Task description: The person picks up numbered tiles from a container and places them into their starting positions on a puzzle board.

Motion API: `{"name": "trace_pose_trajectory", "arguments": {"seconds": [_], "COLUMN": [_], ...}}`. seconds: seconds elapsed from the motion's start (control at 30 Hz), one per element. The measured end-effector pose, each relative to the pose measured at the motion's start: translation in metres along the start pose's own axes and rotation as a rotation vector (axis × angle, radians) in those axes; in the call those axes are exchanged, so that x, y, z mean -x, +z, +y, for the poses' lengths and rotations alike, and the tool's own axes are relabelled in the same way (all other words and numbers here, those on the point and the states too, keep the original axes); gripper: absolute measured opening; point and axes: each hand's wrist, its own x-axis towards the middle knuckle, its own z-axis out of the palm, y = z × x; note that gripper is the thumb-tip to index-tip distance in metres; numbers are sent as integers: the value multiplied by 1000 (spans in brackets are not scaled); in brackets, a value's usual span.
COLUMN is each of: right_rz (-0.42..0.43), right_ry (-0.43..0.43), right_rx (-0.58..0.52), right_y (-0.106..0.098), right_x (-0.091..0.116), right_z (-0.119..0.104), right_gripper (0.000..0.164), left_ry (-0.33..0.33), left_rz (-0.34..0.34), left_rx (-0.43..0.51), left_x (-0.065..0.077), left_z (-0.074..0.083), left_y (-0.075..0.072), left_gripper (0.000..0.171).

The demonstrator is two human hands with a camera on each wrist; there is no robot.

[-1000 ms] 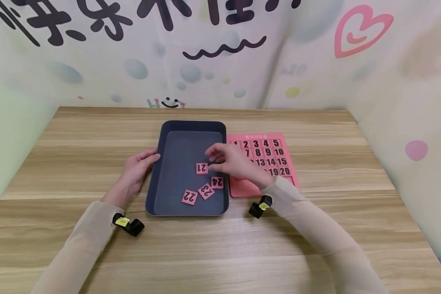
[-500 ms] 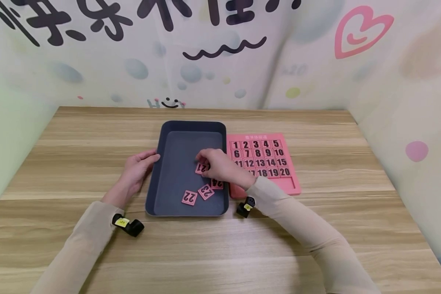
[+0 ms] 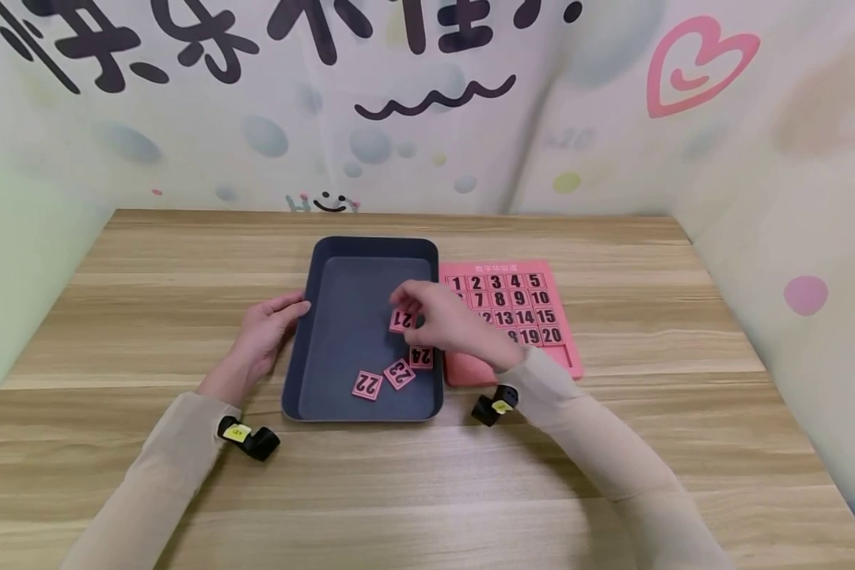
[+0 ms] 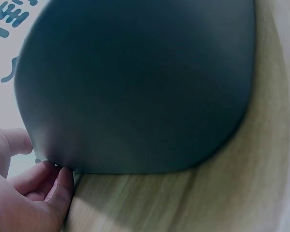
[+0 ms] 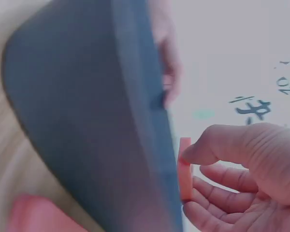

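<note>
My right hand [image 3: 450, 318] pinches a pink number tile marked 21 [image 3: 401, 320] between thumb and fingers, over the right part of a dark grey tray [image 3: 342, 317]. In the right wrist view the tile [image 5: 184, 179] stands edge-on by the thumb, beyond the tray's wall. Tiles 22 [image 3: 367, 385], 23 [image 3: 400, 374] and 24 [image 3: 421, 356] lie in the tray, their numerals upside down. My left hand [image 3: 264, 336] holds the tray's left rim, thumb at the top edge. The left wrist view shows its fingers curled against the tray's side.
Against the tray's right side lies a pink number board [image 3: 573, 360] with rows of tiles and a bare bottom row. My right forearm and hand cover part of it. A printed wall cloth [image 3: 427, 150] rises behind the wooden table [image 3: 427, 491].
My right hand reached left and down to tile 21, took hold of it, and has drawn it slightly right. The left hand and tray stay where they were.
</note>
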Motion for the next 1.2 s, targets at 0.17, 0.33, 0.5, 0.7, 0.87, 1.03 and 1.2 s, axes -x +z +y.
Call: {"name": "trace_pose_trajectory", "arguments": {"seconds": [0.17,0.33,0.5,0.7,0.87,1.03,1.2], "right_rz": [76,138,143,129,110,74,63], "right_ry": [13,67,122,136,105,20,6], "right_rx": [-12,-15,-23,30,101,147,183], "right_y": [-19,-26,-22,-12,-14,-19,-19], "right_x": [28,54,66,69,71,75,76], "right_z": [6,29,52,61,61,63,64], "right_gripper": [36,35,35,37,37,44,40], "left_ry": [8,15,23,22,17,18,15], "left_rz": [-4,3,6,3,4,2,4], "left_rx": [9,23,34,43,52,59,54], "left_x": [0,-1,0,0,-1,-1,-1], "left_z": [0,0,-1,-2,-2,-3,-2], "left_y": [-1,-1,-2,-1,0,0,1], "left_gripper": [56,55,54,57,56,56,57]}}
